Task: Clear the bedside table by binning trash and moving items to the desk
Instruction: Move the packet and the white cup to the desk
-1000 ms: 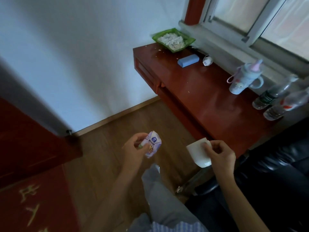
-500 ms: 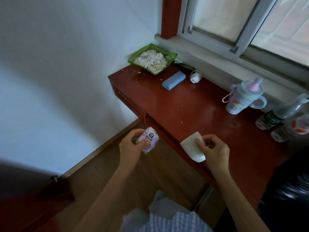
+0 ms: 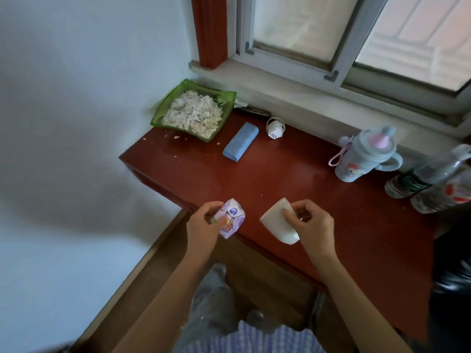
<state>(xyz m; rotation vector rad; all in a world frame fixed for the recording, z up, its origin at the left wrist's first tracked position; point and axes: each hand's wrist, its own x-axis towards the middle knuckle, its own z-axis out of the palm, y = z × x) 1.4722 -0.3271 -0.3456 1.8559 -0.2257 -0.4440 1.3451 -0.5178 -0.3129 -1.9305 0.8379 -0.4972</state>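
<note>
On the desk (image 3: 254, 179) were seen one green tray (image 3: 165, 108), one blue block (image 3: 240, 142), one small white ball (image 3: 275, 127), one sippy cup (image 3: 364, 152) and two bottles (image 3: 428, 179). One packet (image 3: 230, 217) was held above the desk's front edge by the left hand (image 3: 204, 225), fingers curled round it. One white cup (image 3: 279, 222) was gripped, tilted, by the right hand (image 3: 313, 225), fingers closed narrowly on its side.

No lettering can be read anywhere. The purple packet (image 3: 230, 218) bears a round blue emblem and a small cartoon print, its writing blurred. Right of the packet, across the desk, the bottles' green label (image 3: 407, 180) and red label (image 3: 456, 192) are too blurred to read.
</note>
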